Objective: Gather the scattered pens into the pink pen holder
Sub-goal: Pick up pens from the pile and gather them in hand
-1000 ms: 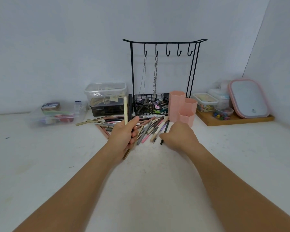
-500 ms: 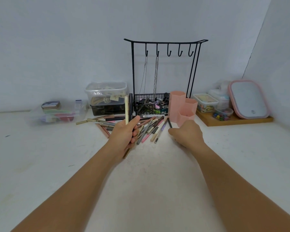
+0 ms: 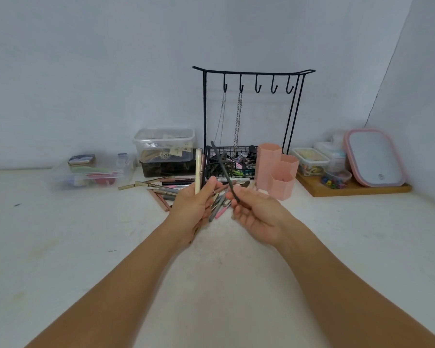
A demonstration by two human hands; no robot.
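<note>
My left hand [image 3: 192, 209] grips a small upright bundle of pens [image 3: 201, 169], a cream one and dark ones. My right hand [image 3: 258, 213] is raised above the table and pinches a thin black pen [image 3: 222, 169] that tilts up and to the left, close to the bundle. The pink pen holder [image 3: 276, 169], three joined hexagonal cups, stands just right of both hands. Several scattered pens [image 3: 161, 187] lie on the white table behind and between my hands, partly hidden by them.
A black wire hook stand [image 3: 252, 79] with hanging chains and a full basket stands behind the pens. Clear plastic boxes [image 3: 163, 141] sit at the left. A wooden tray [image 3: 357, 188] with small containers and a pink-framed mirror [image 3: 374, 156] is at the right.
My right hand picked a black pen off the table near the holder, lifted it, and swung back left toward the bundle. My left hand stayed about where it was.
</note>
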